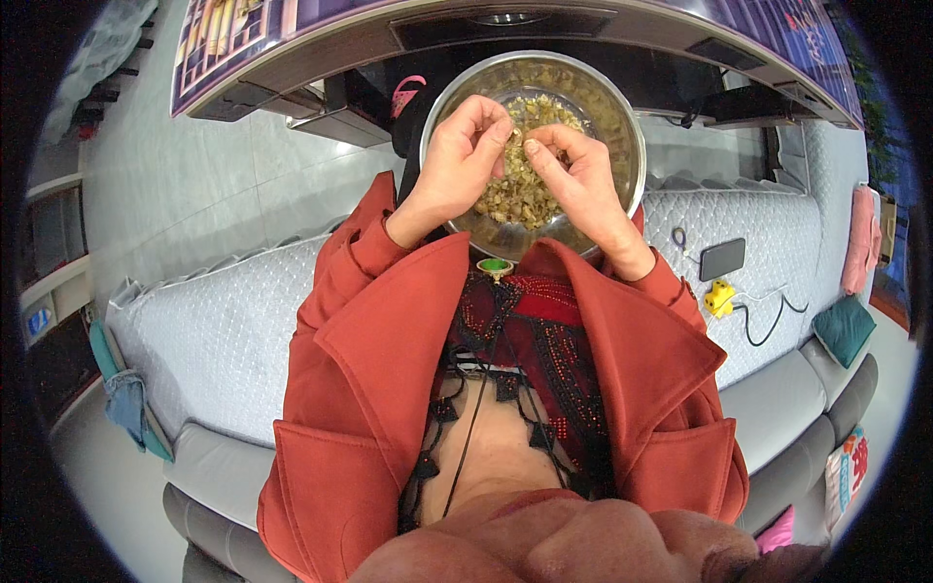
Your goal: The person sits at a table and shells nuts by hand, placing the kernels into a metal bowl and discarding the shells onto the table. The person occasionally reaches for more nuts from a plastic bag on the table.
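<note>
A wide stainless steel bowl (pixel 634 164) sits before me at my lap. In it lies a heap of small yellow-green and brownish pieces (pixel 521 193), too small to name exactly. Over the heap, my left hand (pixel 470 149) pinches a small pale piece (pixel 517 136) between thumb and forefinger. My right hand (pixel 582 171) meets it from the other side, its thumb and forefinger also closed at that piece. Pale crumbs cling to the right fingertips. The other fingers of both hands are curled and partly hidden.
A table (pixel 503 33) with a patterned top stands just beyond the bowl. I sit on a sofa with a quilted cover (pixel 211 335). To my right lie a dark phone (pixel 721 259), a yellow object (pixel 719 299) and a black cable (pixel 758 339). A pink slipper (pixel 405 95) shows under the table.
</note>
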A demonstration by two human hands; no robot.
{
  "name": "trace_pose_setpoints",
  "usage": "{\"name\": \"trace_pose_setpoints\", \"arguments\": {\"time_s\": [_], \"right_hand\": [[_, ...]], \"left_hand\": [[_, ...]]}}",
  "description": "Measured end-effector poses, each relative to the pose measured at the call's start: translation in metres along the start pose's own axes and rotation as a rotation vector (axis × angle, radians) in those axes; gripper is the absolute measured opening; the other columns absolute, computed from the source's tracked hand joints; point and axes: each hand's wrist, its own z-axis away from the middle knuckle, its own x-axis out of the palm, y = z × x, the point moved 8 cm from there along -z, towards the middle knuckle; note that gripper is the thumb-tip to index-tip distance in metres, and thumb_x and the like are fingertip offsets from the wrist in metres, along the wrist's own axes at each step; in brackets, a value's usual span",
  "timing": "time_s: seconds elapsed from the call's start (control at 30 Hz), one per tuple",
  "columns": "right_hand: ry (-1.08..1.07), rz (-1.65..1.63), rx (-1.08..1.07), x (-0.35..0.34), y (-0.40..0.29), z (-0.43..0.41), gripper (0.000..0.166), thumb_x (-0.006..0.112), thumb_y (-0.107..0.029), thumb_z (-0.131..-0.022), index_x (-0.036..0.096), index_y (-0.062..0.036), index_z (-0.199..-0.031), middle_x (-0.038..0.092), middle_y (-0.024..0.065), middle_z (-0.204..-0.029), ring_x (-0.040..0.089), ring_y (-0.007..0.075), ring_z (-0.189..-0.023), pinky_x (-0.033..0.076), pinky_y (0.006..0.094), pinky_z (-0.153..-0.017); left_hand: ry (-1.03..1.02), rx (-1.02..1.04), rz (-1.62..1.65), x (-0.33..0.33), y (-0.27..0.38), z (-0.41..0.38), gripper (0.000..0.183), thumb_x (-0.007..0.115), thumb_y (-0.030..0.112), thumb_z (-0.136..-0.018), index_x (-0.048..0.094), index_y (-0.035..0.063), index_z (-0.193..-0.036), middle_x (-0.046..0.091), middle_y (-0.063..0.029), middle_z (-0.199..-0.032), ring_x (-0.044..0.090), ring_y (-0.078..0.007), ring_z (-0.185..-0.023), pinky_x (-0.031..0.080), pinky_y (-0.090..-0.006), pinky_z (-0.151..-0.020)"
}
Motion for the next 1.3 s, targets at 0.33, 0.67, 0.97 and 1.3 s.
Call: {"name": "trace_pose_setpoints", "arguments": {"time_s": [0.33, 0.67, 0.97, 1.3], "right_hand": [[-0.210, -0.641, 0.466, 0.018, 0.026, 0.010, 0.019, 0.051, -0.017, -0.095, 0.055, -0.0062, -0.081, 0.043, -0.0075, -0.061, 0.034, 0.0011, -0.052, 0.026, 0.0190, -0.047], [-0.095, -0.196, 0.203, 0.008, 0.016, 0.004, 0.016, 0.054, -0.013, -0.091, 0.056, -0.0020, -0.079, 0.052, -0.0003, -0.064, 0.045, 0.0058, -0.058, 0.036, 0.0238, -0.050], [-0.106, 0.001, 0.056, 0.007, -0.004, 0.005, 0.011, 0.059, -0.009, -0.087, 0.057, 0.0005, -0.080, 0.055, 0.0026, -0.066, 0.047, 0.0070, -0.063, 0.040, 0.0254, -0.054], [-0.192, 0.004, -0.002, 0.009, -0.006, 0.004, 0.019, 0.057, -0.013, -0.089, 0.053, 0.0004, -0.076, 0.050, 0.0022, -0.064, 0.042, 0.0076, -0.062, 0.037, 0.0278, -0.054]], "left_hand": [[-0.055, -0.015, -0.174, 0.008, 0.007, 0.004, 0.011, 0.051, 0.014, -0.095, 0.052, 0.0034, -0.098, 0.055, 0.0008, -0.077, 0.055, -0.0046, -0.061, 0.043, -0.0185, -0.052], [-0.086, 0.111, -0.215, 0.007, 0.014, 0.005, 0.013, 0.059, 0.006, -0.089, 0.058, -0.0015, -0.100, 0.057, -0.0029, -0.087, 0.060, -0.0086, -0.067, 0.048, -0.0208, -0.058], [-0.150, 0.124, -0.282, 0.003, 0.014, 0.002, 0.011, 0.062, 0.005, -0.086, 0.061, -0.0032, -0.092, 0.054, -0.0039, -0.087, 0.060, -0.0083, -0.065, 0.049, -0.0205, -0.055], [-0.123, -0.120, -0.081, 0.001, -0.002, 0.000, 0.011, 0.066, 0.010, -0.085, 0.064, -0.0005, -0.088, 0.059, -0.0012, -0.072, 0.056, -0.0049, -0.055, 0.045, -0.0200, -0.047]]}}
